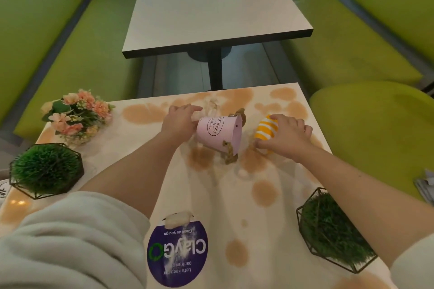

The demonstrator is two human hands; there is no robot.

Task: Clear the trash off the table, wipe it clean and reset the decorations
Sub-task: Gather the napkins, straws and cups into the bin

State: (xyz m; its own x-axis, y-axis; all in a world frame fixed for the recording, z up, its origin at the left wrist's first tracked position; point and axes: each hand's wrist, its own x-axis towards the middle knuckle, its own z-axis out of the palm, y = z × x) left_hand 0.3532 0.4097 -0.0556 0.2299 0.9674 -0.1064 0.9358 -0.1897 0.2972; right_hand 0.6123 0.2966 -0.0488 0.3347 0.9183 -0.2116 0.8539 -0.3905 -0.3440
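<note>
A pink metal bucket (219,134) printed with "FLOWERS & GARDEN" in an oval lies tipped on its side near the far middle of the table (206,197), its open mouth facing right and its rope handle (231,156) trailing from the rim onto the tabletop. Just to its right sits a yellow-and-white striped egg (266,130). The tabletop is pale and blotched with many tan stains. The left hand (179,122) reaches forward with the forearm bare, its fingers curled round the bucket's closed base, holding it. The right hand (285,137) comes in from the right, palm down, fingers wrapped over the egg and gripping it, with the fingertips at the egg's near end. Both pale sleeves are pushed up toward the elbows. On the left edge stand a bunch of peach and pink flowers (78,116) and a green grass ball in a black wire frame (45,170); a second wire-framed grass ball (333,230) is at the near right, and a round purple sticker (177,253) lies near the front edge
</note>
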